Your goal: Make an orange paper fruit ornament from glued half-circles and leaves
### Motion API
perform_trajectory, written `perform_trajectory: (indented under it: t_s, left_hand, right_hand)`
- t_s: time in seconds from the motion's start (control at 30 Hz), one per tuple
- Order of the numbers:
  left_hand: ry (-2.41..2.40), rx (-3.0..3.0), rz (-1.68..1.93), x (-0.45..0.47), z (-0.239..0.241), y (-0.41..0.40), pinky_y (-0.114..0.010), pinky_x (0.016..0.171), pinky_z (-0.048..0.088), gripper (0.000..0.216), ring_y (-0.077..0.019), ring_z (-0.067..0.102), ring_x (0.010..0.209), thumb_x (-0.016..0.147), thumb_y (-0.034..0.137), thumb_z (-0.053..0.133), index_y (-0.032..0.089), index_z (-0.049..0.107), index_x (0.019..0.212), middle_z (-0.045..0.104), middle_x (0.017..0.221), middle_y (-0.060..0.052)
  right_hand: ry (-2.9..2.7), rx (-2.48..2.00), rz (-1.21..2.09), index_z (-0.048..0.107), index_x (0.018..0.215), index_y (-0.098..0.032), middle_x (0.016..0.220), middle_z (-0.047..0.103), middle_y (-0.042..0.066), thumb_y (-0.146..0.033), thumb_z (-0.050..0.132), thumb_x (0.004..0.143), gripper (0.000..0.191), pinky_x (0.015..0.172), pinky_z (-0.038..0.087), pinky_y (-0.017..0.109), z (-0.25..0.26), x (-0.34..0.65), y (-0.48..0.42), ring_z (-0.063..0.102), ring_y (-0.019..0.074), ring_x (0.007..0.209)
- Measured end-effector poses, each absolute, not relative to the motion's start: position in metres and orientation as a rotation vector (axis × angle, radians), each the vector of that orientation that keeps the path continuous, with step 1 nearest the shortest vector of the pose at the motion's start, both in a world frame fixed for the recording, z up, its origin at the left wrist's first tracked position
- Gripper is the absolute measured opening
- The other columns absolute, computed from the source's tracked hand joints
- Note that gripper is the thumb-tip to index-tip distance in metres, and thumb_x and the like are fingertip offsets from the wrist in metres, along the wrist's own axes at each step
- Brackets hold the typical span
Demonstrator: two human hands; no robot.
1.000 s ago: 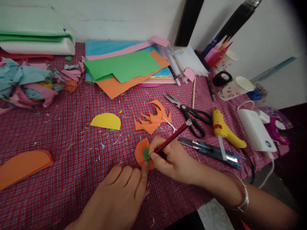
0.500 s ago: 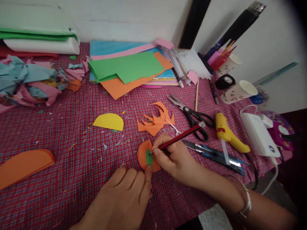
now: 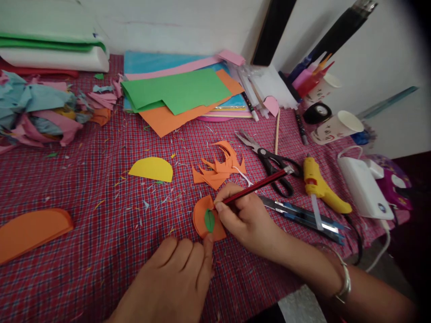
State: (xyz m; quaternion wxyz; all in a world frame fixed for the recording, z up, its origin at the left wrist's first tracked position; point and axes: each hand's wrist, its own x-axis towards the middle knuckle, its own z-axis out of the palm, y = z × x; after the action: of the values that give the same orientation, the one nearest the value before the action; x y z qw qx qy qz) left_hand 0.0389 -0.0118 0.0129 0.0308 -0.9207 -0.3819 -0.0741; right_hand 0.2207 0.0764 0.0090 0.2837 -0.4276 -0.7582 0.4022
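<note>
A small orange paper piece (image 3: pixel 201 219) lies on the red checked cloth (image 3: pixel 101 224) with a little green leaf shape (image 3: pixel 209 220) on top of it. My left hand (image 3: pixel 171 280) rests flat on the cloth, fingers together, and its index fingertip presses the near edge of the orange piece. My right hand (image 3: pixel 242 220) grips a red and black pencil (image 3: pixel 257 187) in a writing hold; the pencil's tip touches the upper end of the green leaf. A metal bangle sits on my right wrist.
Orange offcuts (image 3: pixel 218 168), a yellow half disc (image 3: pixel 151 169) and an orange half disc (image 3: pixel 32 231) lie on the cloth. Scissors (image 3: pixel 269 161), a yellow glue gun (image 3: pixel 319 186) and a blue craft knife (image 3: pixel 303 215) lie right of my hands. Coloured paper sheets (image 3: pixel 178 92), crumpled scraps (image 3: pixel 37 112) and paper cups (image 3: pixel 336 128) stand behind.
The pencil's tip has slid from the leaf's lower side up to its upper end, and the pencil now lies flatter. My left hand has kept its hold on the orange piece.
</note>
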Motion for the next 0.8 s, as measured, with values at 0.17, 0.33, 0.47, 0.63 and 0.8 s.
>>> perform_trajectory:
  t_s: [0.17,0.33,0.47,0.63,0.8]
  left_hand:
    - [-1.179,-2.868,-0.218,0.0372,0.0118,-0.0118,-0.039,0.069,0.036,0.037,-0.019,0.053,0.066,0.096,0.01,0.032,0.008,0.059,0.121,0.062,0.072,-0.002]
    - [-1.199,-2.866,-0.218,0.0372,0.0132,-0.0089,-0.039,0.071,0.038,0.036,-0.019,0.054,0.067,0.097,0.013,0.032,0.01,0.057,0.122,0.062,0.073,-0.001]
    - [-1.209,-2.862,-0.231,0.0371,0.0128,-0.008,-0.038,0.068,0.037,0.036,-0.0187,0.053,0.065,0.097,0.012,0.032,0.01,0.058,0.121,0.061,0.071,-0.001]
    - [-1.203,-2.866,-0.258,0.037,0.0106,-0.0078,-0.038,0.069,0.038,0.035,-0.0189,0.054,0.065,0.095,0.011,0.033,0.011,0.058,0.119,0.062,0.07,-0.001]
    - [-1.251,-2.897,-0.211,0.0394,0.0121,-0.007,-0.036,0.066,0.038,0.031,-0.0191,0.057,0.066,0.094,0.011,0.036,0.013,0.057,0.117,0.064,0.075,-0.001]
  right_hand:
    - [-2.007,-1.155,1.102,0.053,0.083,-0.021,0.069,0.057,-0.003,-0.015,0.051,0.087,0.008,0.057,0.042,0.024,0.0092,0.22,0.0766,0.054,0.011,0.061]
    - [-1.837,-1.116,1.219,0.05,0.082,-0.021,0.061,0.049,-0.006,-0.015,0.048,0.088,0.009,0.048,0.038,0.021,0.0099,0.2228,0.074,0.047,0.0088,0.051]
    - [-1.942,-1.075,1.137,0.051,0.079,-0.02,0.066,0.052,-0.004,-0.011,0.049,0.085,0.011,0.05,0.038,0.02,0.012,0.224,0.0734,0.048,0.0083,0.055]
    - [-2.026,-1.079,1.109,0.052,0.08,-0.019,0.069,0.054,-0.003,-0.01,0.049,0.086,0.011,0.053,0.041,0.021,0.0115,0.2229,0.0735,0.05,0.0086,0.058]
    - [-2.046,-1.091,1.05,0.053,0.079,-0.019,0.068,0.055,-0.003,-0.011,0.05,0.085,0.01,0.054,0.041,0.021,0.0102,0.2215,0.0731,0.053,0.0088,0.058]
